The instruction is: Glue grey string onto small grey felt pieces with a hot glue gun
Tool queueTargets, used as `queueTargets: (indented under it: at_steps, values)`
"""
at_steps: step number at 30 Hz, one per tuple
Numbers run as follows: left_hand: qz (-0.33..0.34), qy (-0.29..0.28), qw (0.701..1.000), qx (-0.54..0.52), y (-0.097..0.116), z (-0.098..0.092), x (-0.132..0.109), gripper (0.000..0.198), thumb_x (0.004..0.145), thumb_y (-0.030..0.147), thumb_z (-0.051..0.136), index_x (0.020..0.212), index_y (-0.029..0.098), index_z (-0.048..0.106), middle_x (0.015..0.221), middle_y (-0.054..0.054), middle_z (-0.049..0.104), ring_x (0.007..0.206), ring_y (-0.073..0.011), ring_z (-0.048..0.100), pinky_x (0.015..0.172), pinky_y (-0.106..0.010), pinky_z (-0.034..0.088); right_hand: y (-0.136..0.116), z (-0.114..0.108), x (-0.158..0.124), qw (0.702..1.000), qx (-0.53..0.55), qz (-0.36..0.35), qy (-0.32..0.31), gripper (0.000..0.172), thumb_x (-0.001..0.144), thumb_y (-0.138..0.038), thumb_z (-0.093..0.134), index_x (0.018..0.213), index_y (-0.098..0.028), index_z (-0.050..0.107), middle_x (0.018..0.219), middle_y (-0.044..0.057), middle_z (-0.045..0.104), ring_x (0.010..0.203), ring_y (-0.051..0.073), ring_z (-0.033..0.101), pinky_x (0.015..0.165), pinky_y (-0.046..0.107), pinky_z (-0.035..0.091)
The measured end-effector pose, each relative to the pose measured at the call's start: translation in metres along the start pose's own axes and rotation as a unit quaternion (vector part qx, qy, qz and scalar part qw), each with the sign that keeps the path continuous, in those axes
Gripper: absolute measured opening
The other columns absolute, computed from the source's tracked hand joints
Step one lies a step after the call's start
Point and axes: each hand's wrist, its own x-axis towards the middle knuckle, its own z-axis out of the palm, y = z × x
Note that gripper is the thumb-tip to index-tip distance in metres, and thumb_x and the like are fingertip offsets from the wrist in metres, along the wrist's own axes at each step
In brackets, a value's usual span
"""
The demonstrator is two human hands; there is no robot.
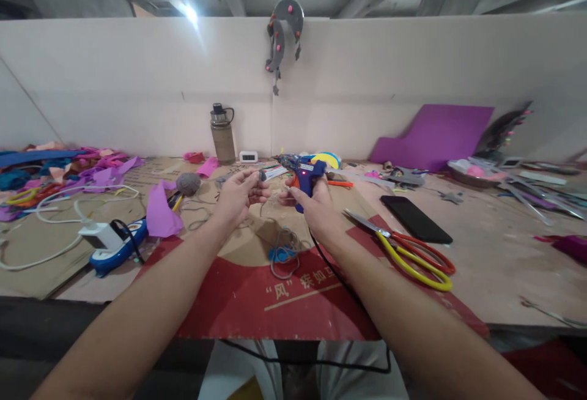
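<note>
Glue gun (313, 171) sits gripped in the right hand (320, 203); left of it, the left hand (242, 193) pinches a small grey piece (262, 175).

Left forearm (137, 299) and right forearm (422, 302), both bare, reach forward from the lower corners and converge. Left hand (241, 197): thumb and index finger pinched, remaining fingers loosely bent. Right hand (320, 207): fingers curled in a grip, thumb pointing leftward. Hands roughly level, near each other, not touching.
</note>
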Motion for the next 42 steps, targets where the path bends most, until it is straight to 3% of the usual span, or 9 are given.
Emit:
queueTargets:
  at_steps: [5,11,22,42]
  values:
    - [0.041,0.043,0.998,0.018,0.001,-0.004,0.003,0.02,0.074,0.033,0.071,0.078,0.015,0.061,0.06,0.001,0.061,0.038,-0.0039,0.049,0.034,-0.015,0.028,-0.008,-0.001,-0.008,0.989,-0.127,-0.073,-0.026,0.03,0.084,-0.03,0.049,0.11,-0.025,0.037,0.104,0.006,0.059,0.063,0.012,0.055,0.06,0.031,0.051]
    - [0.054,0.088,0.995,0.009,0.004,-0.006,0.004,0.017,0.071,0.028,0.072,0.071,0.015,0.061,0.057,0.002,0.058,0.038,-0.0026,0.044,0.034,-0.014,0.025,-0.003,-0.004,-0.009,0.966,-0.219,-0.124,-0.051,0.018,0.086,-0.027,0.049,0.103,-0.022,0.047,0.098,0.007,0.059,0.077,0.017,0.057,0.071,0.036,0.05]
    - [0.056,0.1,0.993,0.024,0.007,-0.003,0.001,0.014,0.07,0.026,0.07,0.071,0.015,0.061,0.057,0.0,0.059,0.04,-0.0043,0.045,0.034,-0.016,0.022,0.002,-0.003,-0.01,0.945,-0.291,-0.128,-0.07,0.025,0.087,-0.03,0.05,0.11,-0.02,0.048,0.104,0.01,0.064,0.091,0.022,0.06,0.085,0.039,0.047]
    - [0.071,0.108,0.989,0.073,0.008,-0.002,-0.001,0.016,0.07,0.028,0.069,0.075,0.015,0.062,0.059,0.0,0.059,0.04,-0.0051,0.047,0.035,-0.017,0.022,-0.008,0.001,-0.013,0.928,-0.344,-0.126,-0.062,0.022,0.087,-0.027,0.047,0.107,-0.02,0.048,0.102,0.012,0.063,0.093,0.025,0.059,0.085,0.041,0.046]
